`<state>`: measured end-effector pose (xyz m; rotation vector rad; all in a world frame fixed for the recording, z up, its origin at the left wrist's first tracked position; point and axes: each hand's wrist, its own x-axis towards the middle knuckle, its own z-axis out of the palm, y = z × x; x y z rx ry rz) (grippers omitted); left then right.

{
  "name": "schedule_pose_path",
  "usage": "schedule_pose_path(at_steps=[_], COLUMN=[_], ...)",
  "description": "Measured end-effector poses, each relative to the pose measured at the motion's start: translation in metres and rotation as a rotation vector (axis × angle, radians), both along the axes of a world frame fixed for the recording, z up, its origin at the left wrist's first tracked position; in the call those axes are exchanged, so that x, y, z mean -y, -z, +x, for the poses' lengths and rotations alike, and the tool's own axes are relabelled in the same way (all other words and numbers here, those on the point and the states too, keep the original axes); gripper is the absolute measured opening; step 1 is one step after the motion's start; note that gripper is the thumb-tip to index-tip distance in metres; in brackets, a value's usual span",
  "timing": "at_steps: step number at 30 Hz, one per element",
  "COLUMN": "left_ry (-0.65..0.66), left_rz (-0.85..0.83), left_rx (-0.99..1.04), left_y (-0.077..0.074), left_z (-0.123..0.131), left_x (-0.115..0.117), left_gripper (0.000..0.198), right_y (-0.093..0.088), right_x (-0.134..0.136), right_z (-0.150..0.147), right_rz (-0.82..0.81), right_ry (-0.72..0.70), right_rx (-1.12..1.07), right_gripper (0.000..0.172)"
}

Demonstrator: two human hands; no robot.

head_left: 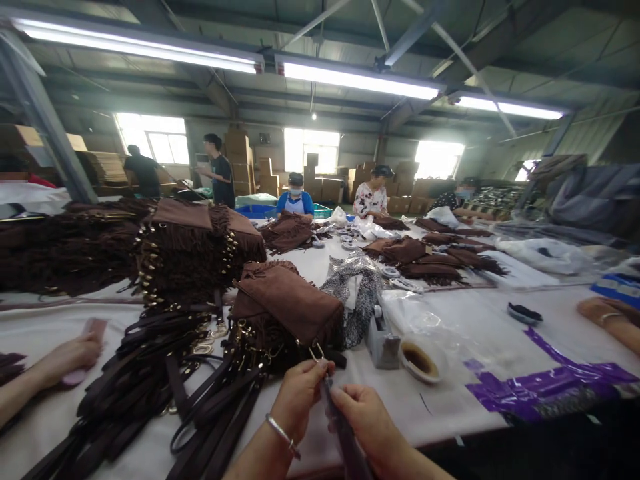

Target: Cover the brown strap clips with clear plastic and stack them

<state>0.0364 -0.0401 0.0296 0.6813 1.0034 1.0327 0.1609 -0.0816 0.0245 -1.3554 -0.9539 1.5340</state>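
Observation:
A dark bag strap (349,445) hangs down between my two hands at the table's front edge. My left hand (300,392), with a bangle on its wrist, pinches the strap's upper end close to a gold metal clasp (315,351). Just below, my right hand (369,417) grips the same strap between thumb and fingers. Right behind the clasp lies a brown fringed bag (290,299) on top of more fringe and hardware. Many dark straps with gold fittings are heaped in a strap pile (145,380) left of my hands.
Fringed bags are stacked (185,247) at the left. A tape dispenser (383,340), a tape roll (420,360) and purple plastic (545,393) lie right. Another person's hand (75,357) is at left, another's arm (613,320) at right. Several people work farther back.

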Motion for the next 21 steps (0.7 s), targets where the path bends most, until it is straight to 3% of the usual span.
schedule_pose_path(at_steps=[5,10,15,21], left_ry=[0.057,-0.066,-0.210,-0.198], left_rz=[0.019,-0.064,-0.032,0.106], left_rx=[0.029,0.109,0.230,0.278], left_y=[0.002,-0.003,0.000,0.009], left_z=[-0.014,-0.025,-0.017,-0.006], left_x=[0.009,0.003,-0.008,-0.010], left_gripper=[0.036,0.039,0.027,0.026], right_y=[-0.009,-0.001,0.006,0.008], right_x=[-0.026,-0.023,-0.014,-0.017], right_z=[-0.010,-0.015,-0.009,-0.004], right_rz=[0.042,0.032,0.026,0.059], right_ry=[-0.019,-0.044,-0.047,-0.039], right_rx=[0.003,0.030,0.037,0.079], right_gripper=[0.049,0.045,0.050,0.053])
